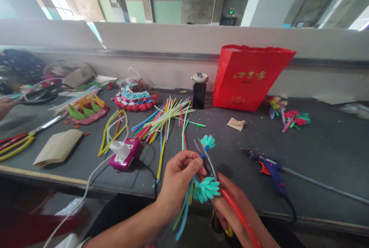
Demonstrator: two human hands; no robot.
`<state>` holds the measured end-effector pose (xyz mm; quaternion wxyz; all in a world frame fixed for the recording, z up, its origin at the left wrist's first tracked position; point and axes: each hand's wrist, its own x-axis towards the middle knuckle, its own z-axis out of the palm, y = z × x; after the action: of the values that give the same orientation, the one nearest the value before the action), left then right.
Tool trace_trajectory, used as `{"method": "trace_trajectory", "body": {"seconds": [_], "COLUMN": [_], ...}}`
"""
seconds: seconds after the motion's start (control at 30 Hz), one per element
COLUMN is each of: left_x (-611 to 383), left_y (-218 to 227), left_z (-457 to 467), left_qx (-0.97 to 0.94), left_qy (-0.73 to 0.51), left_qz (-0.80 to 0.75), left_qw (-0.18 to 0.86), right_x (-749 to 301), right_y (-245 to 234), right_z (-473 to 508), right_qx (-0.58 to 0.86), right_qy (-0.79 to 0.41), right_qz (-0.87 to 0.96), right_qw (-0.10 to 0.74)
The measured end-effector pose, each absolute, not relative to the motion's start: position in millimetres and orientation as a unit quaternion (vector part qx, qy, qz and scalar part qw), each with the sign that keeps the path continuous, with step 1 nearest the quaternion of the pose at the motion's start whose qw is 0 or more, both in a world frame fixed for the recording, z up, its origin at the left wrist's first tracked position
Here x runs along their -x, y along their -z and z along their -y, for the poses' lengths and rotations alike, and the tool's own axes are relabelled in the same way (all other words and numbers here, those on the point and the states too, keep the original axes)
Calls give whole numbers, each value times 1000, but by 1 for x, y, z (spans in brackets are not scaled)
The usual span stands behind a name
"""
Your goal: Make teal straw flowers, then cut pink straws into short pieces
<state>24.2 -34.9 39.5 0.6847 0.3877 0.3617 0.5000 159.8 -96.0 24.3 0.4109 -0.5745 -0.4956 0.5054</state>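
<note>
Pinching at centre in the head view: a blue stem (203,156) is gripped between the left hand's (182,177) thumb and forefinger, tips together. Scissors (238,214) are held by the right hand (226,211), fingers clamped round the handles, blades right beside those left fingertips. A small flower (208,141) is seen just beyond the fingertips, a large flower (206,190) just below; a glue gun (271,171) is parked to their right.

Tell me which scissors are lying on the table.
The far-left scissors, beside the large brown paper; the other pair is held in the right hand.
</note>
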Motion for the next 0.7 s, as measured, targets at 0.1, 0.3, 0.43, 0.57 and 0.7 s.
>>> {"method": "trace_trajectory", "body": {"seconds": [0.1, 0.3, 0.43, 0.57, 0.7], "left_x": [-24, -14, -8, -8, -10], "left_y": [-43, -46, -45, -44, -41], "left_z": [34, 19, 10, 6, 4], "left_qx": [-355, -272, -253, -231, -218], "left_qy": [-487, -494, -522, -507, -503], "left_qz": [-348, -339, -324, -318, -296], "left_qw": [718, 753, 748, 767, 782], "right_x": [-162, -186, -209, -229, -246], "right_y": [-28, -21, -7, 9, 19], "right_z": [96, 89, 80, 71, 69], "right_qx": [580, 612, 685, 717, 696], "right_qy": [-488, -407, -245, -79, -29], "right_qz": [518, 583, 640, 672, 707], "right_qw": [396, 347, 248, 168, 125]}}
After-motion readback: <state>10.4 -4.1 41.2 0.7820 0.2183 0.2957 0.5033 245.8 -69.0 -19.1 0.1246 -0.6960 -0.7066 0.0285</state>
